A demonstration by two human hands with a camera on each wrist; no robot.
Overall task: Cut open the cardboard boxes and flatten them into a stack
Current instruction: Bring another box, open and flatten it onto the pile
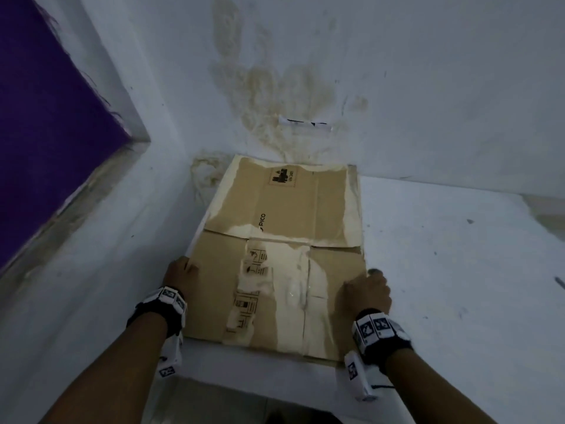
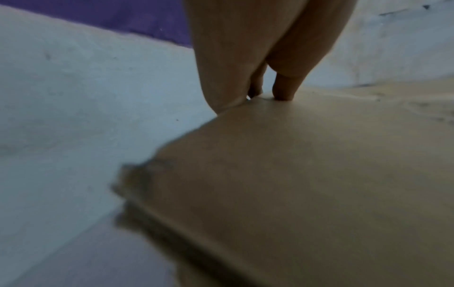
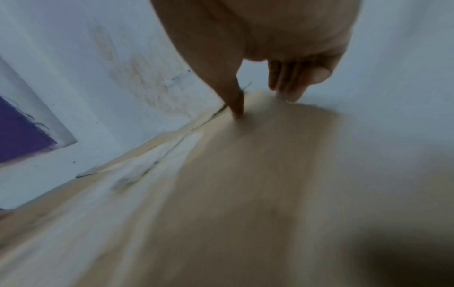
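A flattened brown cardboard box point(image 1: 281, 234) with torn pale patches and black print lies on a white ledge point(image 1: 443, 255), pushed into the corner of two walls. A thin edge of more cardboard shows under it along the left and right sides. My left hand point(image 1: 181, 270) holds its near left edge; in the left wrist view the thumb point(image 2: 283, 93) sits on top of the cardboard point(image 2: 307, 174) and the fingers go down beside the edge. My right hand point(image 1: 367, 289) holds the near right edge, thumb point(image 3: 236, 108) on top of the cardboard point(image 3: 245, 184), fingers point(image 3: 290, 91) curled down past the edge.
A stained white back wall point(image 1: 305, 87) and a left wall with a purple panel point(image 1: 46, 117) close in the corner. A paper strip point(image 1: 304, 123) is stuck on the back wall. The ledge stretches out to the right, its front edge point(image 1: 260, 384) near my wrists.
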